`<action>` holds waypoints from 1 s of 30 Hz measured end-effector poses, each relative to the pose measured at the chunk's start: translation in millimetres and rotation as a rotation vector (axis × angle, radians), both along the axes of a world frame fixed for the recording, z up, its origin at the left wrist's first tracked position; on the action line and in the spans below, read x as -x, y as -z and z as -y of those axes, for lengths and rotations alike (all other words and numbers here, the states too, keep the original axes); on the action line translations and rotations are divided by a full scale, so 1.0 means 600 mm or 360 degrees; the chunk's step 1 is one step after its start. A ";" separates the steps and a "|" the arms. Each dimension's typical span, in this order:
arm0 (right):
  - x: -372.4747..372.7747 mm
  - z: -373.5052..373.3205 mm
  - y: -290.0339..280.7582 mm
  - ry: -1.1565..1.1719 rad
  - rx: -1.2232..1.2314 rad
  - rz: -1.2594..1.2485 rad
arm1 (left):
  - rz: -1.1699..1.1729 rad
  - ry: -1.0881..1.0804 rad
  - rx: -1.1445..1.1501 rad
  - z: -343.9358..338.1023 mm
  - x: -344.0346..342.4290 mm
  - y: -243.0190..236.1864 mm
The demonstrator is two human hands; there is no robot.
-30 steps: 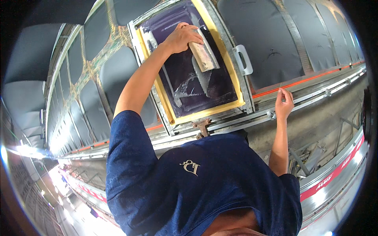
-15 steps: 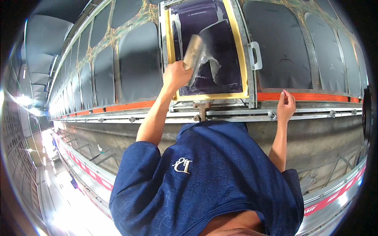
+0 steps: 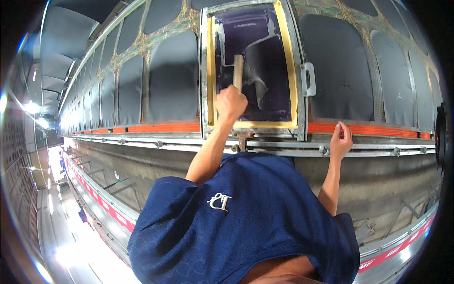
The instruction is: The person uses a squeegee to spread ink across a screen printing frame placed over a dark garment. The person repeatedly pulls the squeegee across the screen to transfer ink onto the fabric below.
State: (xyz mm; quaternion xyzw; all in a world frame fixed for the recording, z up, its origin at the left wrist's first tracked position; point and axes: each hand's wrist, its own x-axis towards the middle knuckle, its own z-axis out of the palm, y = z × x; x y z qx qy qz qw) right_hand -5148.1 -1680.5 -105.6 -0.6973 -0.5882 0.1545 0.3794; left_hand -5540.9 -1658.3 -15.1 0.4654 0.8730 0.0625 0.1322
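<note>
My left hand is closed around a squeegee with a pale wooden grip. It holds the squeegee upright in the picture, over the left middle part of a dark purple printing screen. The squeegee's lower end is hidden behind the fist. Whitish, wet-looking smears of ink lie on the mesh beside it. Yellow tape lines the screen's metal frame. My right hand is held just in front of the orange strip, right of the frame, its fingers loosely curled and holding nothing.
A white handle sticks out from the frame's right side. Rows of dark fabric pieces lie along the long table on both sides. An orange strip and a metal rail with bolts run along its near edge.
My left hand has shifted right, and the squeegee has swung from a rightward lean to nearly upright. My right hand stays beside the strip, fingers slightly more curled. The whole view has shifted slightly.
</note>
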 end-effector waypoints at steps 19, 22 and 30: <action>0.009 0.001 -0.002 0.0198 0.0034 -0.0040 | -0.0120 -0.0218 0.0005 -0.332 0.244 0.008; 0.009 -0.002 0.002 0.0195 0.0038 -0.0032 | -0.0172 -0.0194 -0.0009 -0.347 0.225 0.013; 0.016 -0.022 -0.019 0.0211 0.0476 -0.0027 | 0.0059 0.0288 -0.0025 -0.314 0.081 0.007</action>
